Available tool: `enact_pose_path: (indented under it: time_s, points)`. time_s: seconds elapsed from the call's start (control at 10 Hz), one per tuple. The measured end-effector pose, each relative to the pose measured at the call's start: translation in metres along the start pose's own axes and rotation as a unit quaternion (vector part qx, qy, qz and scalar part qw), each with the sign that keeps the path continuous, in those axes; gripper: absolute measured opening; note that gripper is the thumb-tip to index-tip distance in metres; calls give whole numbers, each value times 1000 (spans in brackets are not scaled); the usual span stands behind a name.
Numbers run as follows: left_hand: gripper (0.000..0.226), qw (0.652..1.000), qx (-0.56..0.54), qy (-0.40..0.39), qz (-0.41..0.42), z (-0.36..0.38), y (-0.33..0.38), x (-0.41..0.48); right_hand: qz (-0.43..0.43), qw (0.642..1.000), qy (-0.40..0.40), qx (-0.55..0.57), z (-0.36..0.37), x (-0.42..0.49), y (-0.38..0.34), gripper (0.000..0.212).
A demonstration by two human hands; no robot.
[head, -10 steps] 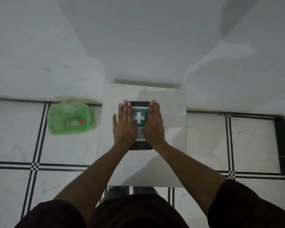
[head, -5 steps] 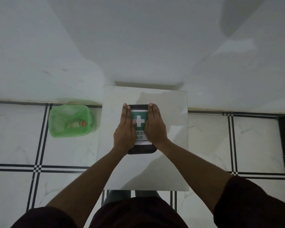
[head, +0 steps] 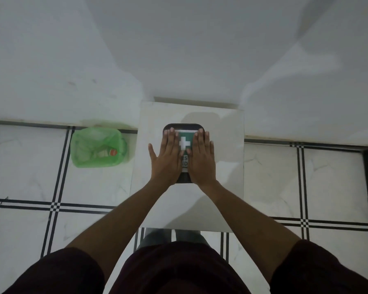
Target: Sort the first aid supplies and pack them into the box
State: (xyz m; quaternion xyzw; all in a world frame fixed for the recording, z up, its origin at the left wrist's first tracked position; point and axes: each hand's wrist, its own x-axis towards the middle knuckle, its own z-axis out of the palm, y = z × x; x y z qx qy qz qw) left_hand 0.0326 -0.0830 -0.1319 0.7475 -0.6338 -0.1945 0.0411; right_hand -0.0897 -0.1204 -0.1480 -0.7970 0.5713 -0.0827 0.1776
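A black first aid box [head: 184, 126] with a green label and a white cross lies shut on a small white table [head: 221, 187]. My left hand [head: 167, 159] rests flat on the left part of its lid, fingers straight, thumb spread out to the left. My right hand [head: 201, 159] lies flat on the right part of the lid. Neither hand grips anything. The label shows only in the gap between the hands. No loose supplies are visible.
A bin lined with a green plastic bag [head: 98, 148] stands on the tiled floor left of the table, with a small red-capped item inside. A white wall runs behind the table. My legs are under the table's near edge.
Both palms stay on the lid. The left thumb has spread outward and the hands sit a little closer together, covering more of the label. The view has shifted slightly.
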Motion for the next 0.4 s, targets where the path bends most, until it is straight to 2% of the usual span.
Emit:
enact_pose_path:
  time_s: [0.1, 0.3, 0.4]
  points:
    - [63, 1000, -22, 0, 0, 4, -1, 2, -2, 1000, 4, 3, 3, -1, -1, 58]
    - [58, 992, -122, 28, 31, 10, -5, 6, -14, 1000, -3, 21, 2, 1, 2, 59]
    - [58, 982, -185, 43, 9, 1, -5, 8, -10, 998, 5, 55, -6, 4, 2, 68]
